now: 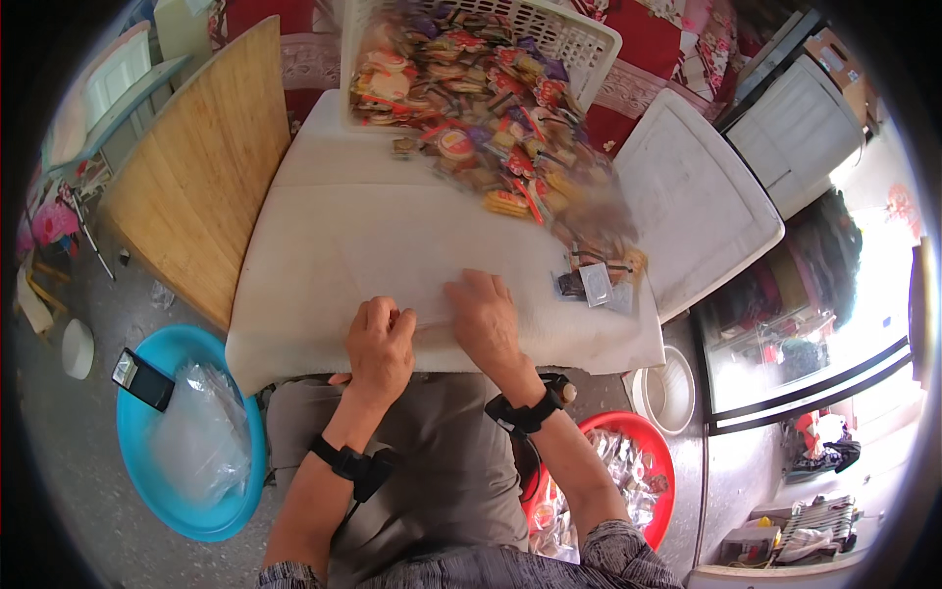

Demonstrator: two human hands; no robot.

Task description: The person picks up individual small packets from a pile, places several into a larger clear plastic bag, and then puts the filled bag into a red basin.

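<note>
My left hand point(381, 346) is over the near edge of the white cloth-covered table point(331, 243), its fingers curled; a faint clear film seems to run from it towards the right. My right hand point(484, 316) is beside it, apart, slightly blurred, fingers bent over the cloth; whether it holds the film too is unclear. Beyond them a heap of small wrapped snacks point(515, 147) spills from a white plastic basket point(600, 44) across the table. Small silvery packets point(596, 285) lie at the heap's near right end, to the right of my right hand.
A wooden board point(206, 169) stands at the table's left, a white plastic lid or tray point(699, 199) at its right. On the floor, a blue basin point(132, 456) holds clear plastic bags point(202, 434) and a dark phone-like device point(143, 379); a red basin point(666, 471) holds wrapped packets.
</note>
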